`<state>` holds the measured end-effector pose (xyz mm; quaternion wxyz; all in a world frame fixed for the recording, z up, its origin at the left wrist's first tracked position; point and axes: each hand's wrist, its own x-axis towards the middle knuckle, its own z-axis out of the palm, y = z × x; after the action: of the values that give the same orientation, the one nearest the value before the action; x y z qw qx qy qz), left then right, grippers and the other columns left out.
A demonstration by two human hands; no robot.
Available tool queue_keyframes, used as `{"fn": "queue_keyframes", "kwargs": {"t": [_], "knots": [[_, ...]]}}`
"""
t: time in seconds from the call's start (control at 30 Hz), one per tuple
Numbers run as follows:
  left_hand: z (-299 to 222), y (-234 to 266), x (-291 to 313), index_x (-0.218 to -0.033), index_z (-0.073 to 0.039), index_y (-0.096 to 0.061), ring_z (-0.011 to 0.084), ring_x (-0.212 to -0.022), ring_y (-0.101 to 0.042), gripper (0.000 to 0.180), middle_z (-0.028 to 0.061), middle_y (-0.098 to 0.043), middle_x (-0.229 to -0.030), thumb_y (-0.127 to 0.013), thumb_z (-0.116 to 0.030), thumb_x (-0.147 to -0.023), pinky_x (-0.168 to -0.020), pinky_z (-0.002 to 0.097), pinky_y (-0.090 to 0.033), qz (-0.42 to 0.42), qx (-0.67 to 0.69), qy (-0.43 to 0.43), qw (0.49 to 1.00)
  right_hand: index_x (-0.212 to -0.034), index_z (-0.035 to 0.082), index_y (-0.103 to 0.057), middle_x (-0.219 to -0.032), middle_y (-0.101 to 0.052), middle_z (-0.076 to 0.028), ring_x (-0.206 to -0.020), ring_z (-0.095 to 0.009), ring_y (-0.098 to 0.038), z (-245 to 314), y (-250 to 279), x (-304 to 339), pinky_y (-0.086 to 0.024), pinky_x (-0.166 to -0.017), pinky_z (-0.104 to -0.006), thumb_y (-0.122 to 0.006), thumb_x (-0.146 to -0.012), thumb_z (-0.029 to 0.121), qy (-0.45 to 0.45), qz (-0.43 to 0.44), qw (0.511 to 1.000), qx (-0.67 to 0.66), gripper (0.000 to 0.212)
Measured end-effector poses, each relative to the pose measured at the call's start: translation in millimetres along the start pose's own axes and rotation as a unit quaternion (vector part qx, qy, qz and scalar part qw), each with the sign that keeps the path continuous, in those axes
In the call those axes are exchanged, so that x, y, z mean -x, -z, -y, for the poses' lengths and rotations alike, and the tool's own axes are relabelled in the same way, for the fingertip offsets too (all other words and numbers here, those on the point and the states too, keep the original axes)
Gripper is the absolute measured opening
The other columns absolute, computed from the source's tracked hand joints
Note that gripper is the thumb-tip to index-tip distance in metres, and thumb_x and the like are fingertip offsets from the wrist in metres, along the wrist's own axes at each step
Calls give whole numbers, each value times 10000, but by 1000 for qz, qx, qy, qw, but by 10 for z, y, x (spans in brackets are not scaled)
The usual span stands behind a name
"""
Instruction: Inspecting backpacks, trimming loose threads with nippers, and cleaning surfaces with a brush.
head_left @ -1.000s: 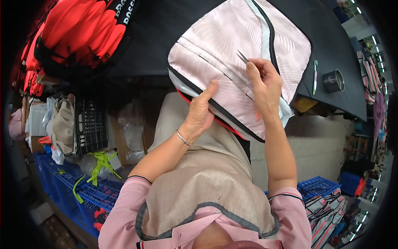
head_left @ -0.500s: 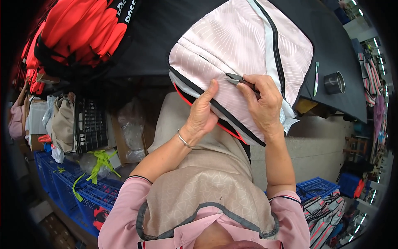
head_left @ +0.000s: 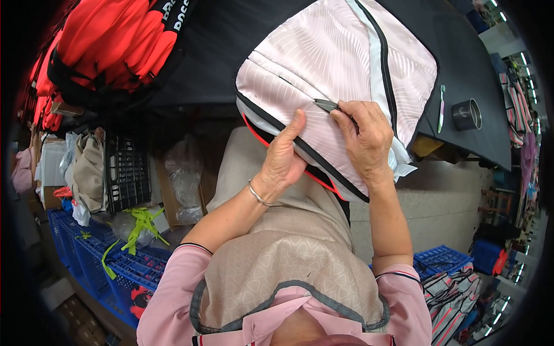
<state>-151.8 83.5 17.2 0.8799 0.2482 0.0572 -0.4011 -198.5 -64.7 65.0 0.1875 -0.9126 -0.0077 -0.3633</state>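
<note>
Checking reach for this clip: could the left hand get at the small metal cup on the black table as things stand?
Probably not readily. The left hand grips the pink bag's near edge, and the metal cup sits far right, beyond the bag and the right hand.

clear plastic bags [head_left: 186,179] under table edge, white-lettered black label [head_left: 173,12] on red bags
</note>
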Motion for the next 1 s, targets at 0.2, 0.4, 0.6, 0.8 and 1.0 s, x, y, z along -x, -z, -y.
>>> {"fn": "queue_keyframes", "kwargs": {"t": [0.2, 0.4, 0.6, 0.8, 1.0], "knots": [[2, -1, 15, -1307, -66, -529, 208, -1233, -510, 504, 66, -581, -1278, -645, -392, -941, -1081, 418, -388, -9, 5, 6, 1000, -877, 54, -669, -782, -647, -45, -701, -231, -607, -12, -18, 20, -488, -616, -341, -780, -777, 152, 7, -8, 1000, -5, 179], [5, -41, 6, -1286, -25, -546, 196, -1206, -537, 516, 85, -596, -1255, -638, -402, -946, -1053, 378, -423, -9, 6, -12, 1000, -898, 32, -670, -802, -657, -76, -707, -249, -620, -11, 42, 79, -489, -614, -328, -780, -779, 118, -235, 11, 946, -224, 183], [2, 15, 10, -1292, -25, -542, 201, -1204, -539, 521, 86, -596, -1257, -659, -387, -935, -1054, 371, -422, -12, 9, -5, 1000, -896, 37, -672, -796, -656, -86, -709, -252, -621, 46, 12, 33, -491, -615, -333, -776, -786, 131, -36, 10, 999, -28, 178], [-38, 5, 1, -1324, -59, -515, 222, -1236, -517, 502, 80, -579, -1296, -649, -359, -945, -1068, 403, -413, -14, -12, -23, 1000, -950, 6, -664, -788, -664, -76, -716, -155, -621, -26, -17, 101, -485, -640, -278, -718, -877, 123, -232, -5, 954, -188, 149], [373, 233, 110, -1231, -6, -564, 160, -1086, -587, 434, 70, -621, -1173, -743, -187, -879, -982, 331, -464, -81, -78, -58, 992, -949, -19, -653, -779, -636, -7, -711, -51, -546, -326, -318, 197, -442, -666, -206, -640, -960, 184, -393, -27, 842, -367, 204]]}}
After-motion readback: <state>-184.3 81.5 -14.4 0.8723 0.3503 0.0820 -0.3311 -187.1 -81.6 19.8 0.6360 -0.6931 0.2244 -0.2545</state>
